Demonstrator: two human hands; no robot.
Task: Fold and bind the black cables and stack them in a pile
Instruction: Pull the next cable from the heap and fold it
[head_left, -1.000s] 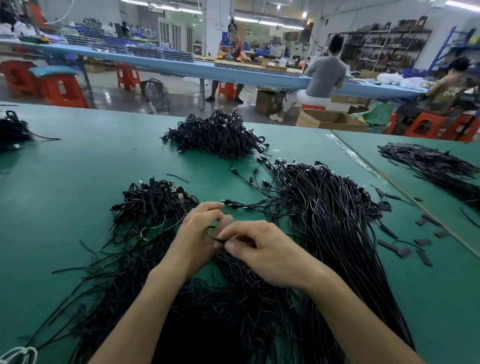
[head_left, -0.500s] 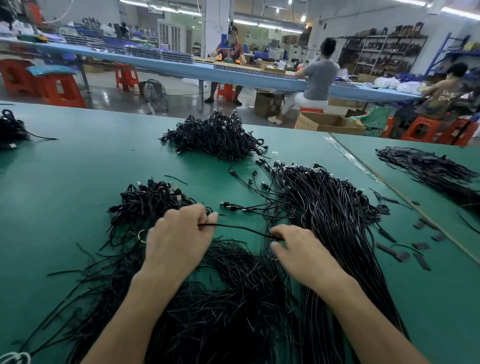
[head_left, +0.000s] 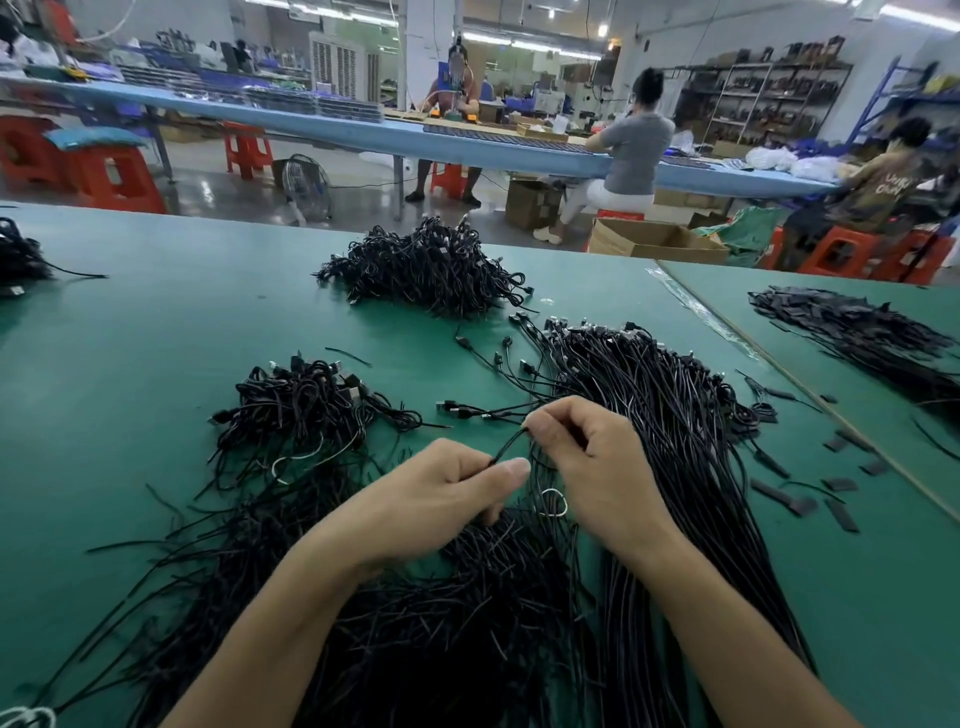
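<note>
My left hand (head_left: 441, 493) and my right hand (head_left: 592, 462) are close together above the green table, both pinching one thin black cable (head_left: 508, 445) that runs doubled between their fingertips. Under and right of my hands lies a long heap of straight loose black cables (head_left: 665, 441). Short black tie wires (head_left: 415, 623) are spread below my forearms. A pile of folded, bound cables (head_left: 306, 405) sits to the left of my hands. A bigger pile of bound cables (head_left: 426, 270) lies farther back.
The green table (head_left: 130, 338) has black strips (head_left: 795, 499) scattered at the right and more dark strips (head_left: 857, 332) on the adjoining table. Another cable bundle (head_left: 21, 254) sits far left. People sit at a blue bench beyond, among red stools and cardboard boxes.
Half a second ago my hands were apart with the cable stretched between them. Now they have come together and the cable is folded between the fingertips.
</note>
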